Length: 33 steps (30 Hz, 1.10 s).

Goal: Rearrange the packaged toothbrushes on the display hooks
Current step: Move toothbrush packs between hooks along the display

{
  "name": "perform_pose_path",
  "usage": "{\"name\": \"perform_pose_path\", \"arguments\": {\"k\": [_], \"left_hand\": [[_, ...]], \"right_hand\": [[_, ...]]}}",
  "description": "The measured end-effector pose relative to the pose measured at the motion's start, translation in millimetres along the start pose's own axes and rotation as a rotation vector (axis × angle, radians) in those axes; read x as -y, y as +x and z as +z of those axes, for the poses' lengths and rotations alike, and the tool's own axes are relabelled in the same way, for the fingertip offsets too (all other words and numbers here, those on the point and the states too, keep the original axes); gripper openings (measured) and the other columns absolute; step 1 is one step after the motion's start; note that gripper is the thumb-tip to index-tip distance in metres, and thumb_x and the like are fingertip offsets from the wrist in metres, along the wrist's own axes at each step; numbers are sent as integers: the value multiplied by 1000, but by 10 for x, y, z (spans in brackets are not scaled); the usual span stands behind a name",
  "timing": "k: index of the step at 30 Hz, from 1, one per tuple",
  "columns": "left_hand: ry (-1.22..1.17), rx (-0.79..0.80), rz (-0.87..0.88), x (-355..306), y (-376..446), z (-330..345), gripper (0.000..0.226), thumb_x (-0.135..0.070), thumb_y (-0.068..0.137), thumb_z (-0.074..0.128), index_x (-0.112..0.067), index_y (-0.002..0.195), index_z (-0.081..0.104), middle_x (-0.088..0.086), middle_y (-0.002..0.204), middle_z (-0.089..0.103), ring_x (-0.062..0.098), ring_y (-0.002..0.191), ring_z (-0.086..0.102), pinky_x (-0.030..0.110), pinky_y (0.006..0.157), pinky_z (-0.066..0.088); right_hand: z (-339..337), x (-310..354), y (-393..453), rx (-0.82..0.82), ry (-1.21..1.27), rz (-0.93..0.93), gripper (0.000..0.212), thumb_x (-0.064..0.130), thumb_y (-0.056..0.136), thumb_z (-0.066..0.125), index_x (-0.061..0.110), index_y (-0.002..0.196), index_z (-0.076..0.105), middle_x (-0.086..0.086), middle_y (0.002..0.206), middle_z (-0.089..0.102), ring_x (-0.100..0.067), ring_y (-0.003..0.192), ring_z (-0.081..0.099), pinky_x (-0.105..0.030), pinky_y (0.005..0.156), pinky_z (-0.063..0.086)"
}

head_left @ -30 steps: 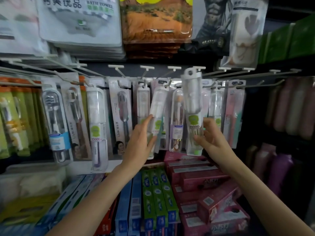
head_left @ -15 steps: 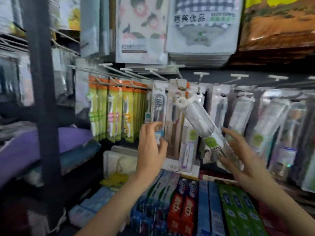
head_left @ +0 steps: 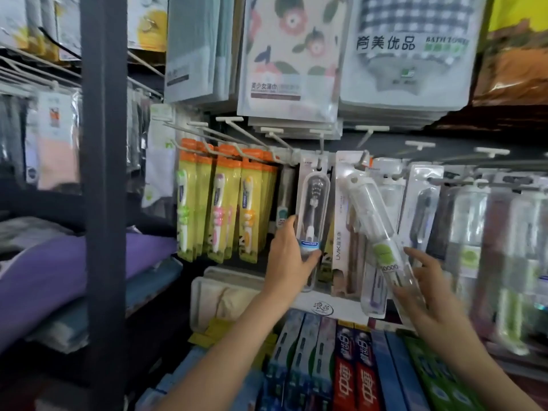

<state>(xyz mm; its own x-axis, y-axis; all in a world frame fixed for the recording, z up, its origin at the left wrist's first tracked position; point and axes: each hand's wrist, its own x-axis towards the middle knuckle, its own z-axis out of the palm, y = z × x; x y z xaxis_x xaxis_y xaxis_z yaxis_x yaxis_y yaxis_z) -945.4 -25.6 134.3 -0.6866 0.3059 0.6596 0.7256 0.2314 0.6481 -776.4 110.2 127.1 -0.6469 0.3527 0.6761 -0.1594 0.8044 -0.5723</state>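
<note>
Two hands raised at the rack, nearest to the camera. Left hand (head_left: 292,256) gripping the lower end of a hanging blister pack (head_left: 312,229), thumb on the front near its blue label; pack on its hook (head_left: 319,149), upright. Right hand (head_left: 427,289) holding the bottom of a clear toothbrush case (head_left: 382,241) with a green round label, fingers partly spread behind it, index finger stretched out. Case off any hook, tilted, top end leaning toward the blister pack, lower end down to the right of it.

Below the blister pack, rows of toothpaste boxes (head_left: 353,369) lying flat. Just right of the blister pack, behind the tilted case, a pale LMK card pack (head_left: 341,232) on its own hook. Left of the blister pack, yellow and orange packs (head_left: 225,209) hanging in dense rows. Farther right, more clear cases on hooks, blurred. Above the blister pack, towel packages (head_left: 293,54).

Task judged as midway: one case taken down and carried, not yet hung; destination hook not possible to tell for sure, perhaps one near the blister pack. Remaining: threading the hole at the top of the case on a hook, then letting go.

Compared with half a second before: nearly the same pose, left hand now closed around the blister pack instead of only reaching at it, case still tilted, view a little closer to the rack.
</note>
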Motion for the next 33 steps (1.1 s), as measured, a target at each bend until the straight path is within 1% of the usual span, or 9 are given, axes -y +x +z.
{"name": "perform_pose_path", "arguments": {"k": [2,6,11,14,16,20,24,28,33], "left_hand": [[22,-22,28,4,17,33,76,-24,84,65,-14,144,20,1,145,33,16,131,36,30,108,32],[83,-104,63,91,-18,-8,67,-20,85,64,-12,141,27,4,133,44,19,118,47,35,98,43],[86,-144,81,149,27,-73,64,-11,83,65,-12,138,32,4,129,47,16,114,47,22,94,38],[102,-265,112,79,-44,-91,59,-11,83,63,-10,135,35,9,129,42,20,119,42,24,98,30],[82,-355,226,-52,-116,-92,50,-11,83,59,-11,129,40,11,124,43,20,116,42,28,99,33],[115,-267,455,-360,-180,-8,42,-16,84,51,-18,124,37,9,118,48,17,110,48,29,97,41],[59,-227,411,-502,-147,100,49,-12,88,58,-13,132,36,5,128,43,6,118,38,17,104,25],[81,-239,378,-551,-144,130,49,-10,88,58,-9,133,38,6,128,46,15,120,44,25,105,30],[26,-158,272,-511,-152,105,52,-15,90,55,-9,137,33,4,135,43,6,117,43,19,100,33]], "right_hand": [[-63,-2,-34,-54,4,12,52,4,87,56,31,125,33,18,100,54,10,80,60,-10,56,47],[-156,-51,-75,-108,-51,41,53,1,86,57,24,129,35,22,96,52,3,81,56,-21,62,43],[-207,-33,-152,-103,-34,65,48,6,88,58,24,127,36,19,98,55,1,81,58,-24,65,46],[-272,-8,-227,-155,-10,34,38,25,85,57,29,118,39,14,94,61,-4,77,61,-32,61,48],[-333,-21,-267,-186,7,32,38,35,80,51,31,116,41,12,95,62,-10,78,61,-37,64,49],[-439,-62,-285,-242,96,45,48,51,73,44,25,114,43,9,90,61,-4,73,58,-34,61,45],[-573,-99,-259,-323,150,87,36,41,81,43,25,113,44,8,96,59,-5,78,57,-24,62,43],[-686,-102,-239,-278,114,113,40,36,79,41,28,117,46,8,94,62,-5,74,59,-26,60,43],[-667,-95,-292,-227,32,106,42,37,75,41,28,116,47,7,82,62,-12,68,58,-24,56,43]]}}
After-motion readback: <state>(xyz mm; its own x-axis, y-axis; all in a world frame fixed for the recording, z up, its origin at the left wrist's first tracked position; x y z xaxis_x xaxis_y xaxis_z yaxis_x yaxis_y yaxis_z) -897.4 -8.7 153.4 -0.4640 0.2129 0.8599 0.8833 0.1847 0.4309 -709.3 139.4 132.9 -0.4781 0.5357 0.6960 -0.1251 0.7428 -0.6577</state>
